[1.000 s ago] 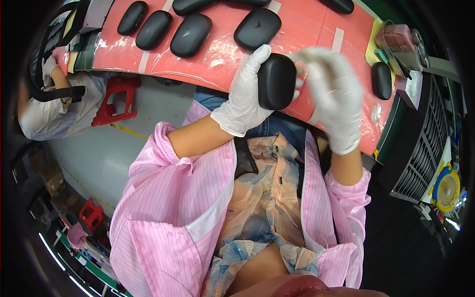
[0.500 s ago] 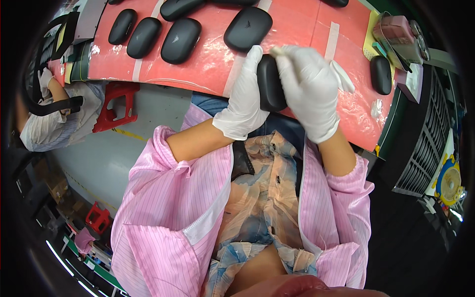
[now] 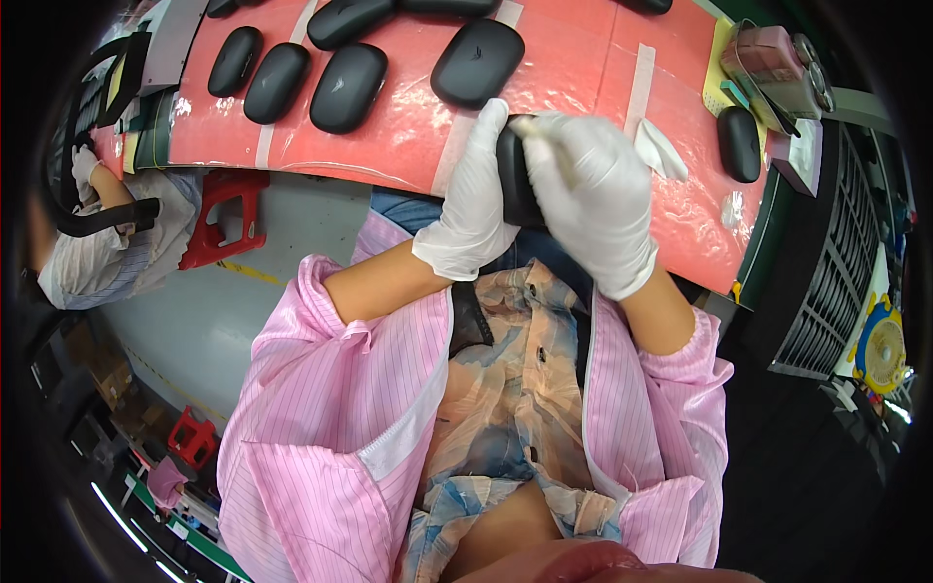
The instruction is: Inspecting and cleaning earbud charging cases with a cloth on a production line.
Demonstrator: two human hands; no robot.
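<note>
My gloved left hand (image 3: 469,209) is wrapped round a smooth black oval case (image 3: 517,180) and keeps it upright at the table's near edge. Over its right side bends my gloved right hand (image 3: 601,199), fingers closed together at the upper end. A small pale tip (image 3: 525,124) shows there; whether it is a glove fingertip or a held piece is unclear. The right hand hides much of the case. Beyond my left hand lies a larger black case (image 3: 477,63) with a small mark on its lid.
More black cases (image 3: 349,87) lie across the red table mat (image 3: 573,73). A white folded piece (image 3: 661,151) is right of my hands, then a single black case (image 3: 739,144) and a wire holder (image 3: 773,73). At far left, a co-worker's gloved hand (image 3: 86,165) and a red stool (image 3: 225,219).
My right hand has shifted slightly left and down over the case, covering more of it. The view has moved a little; the left hand keeps its hold.
</note>
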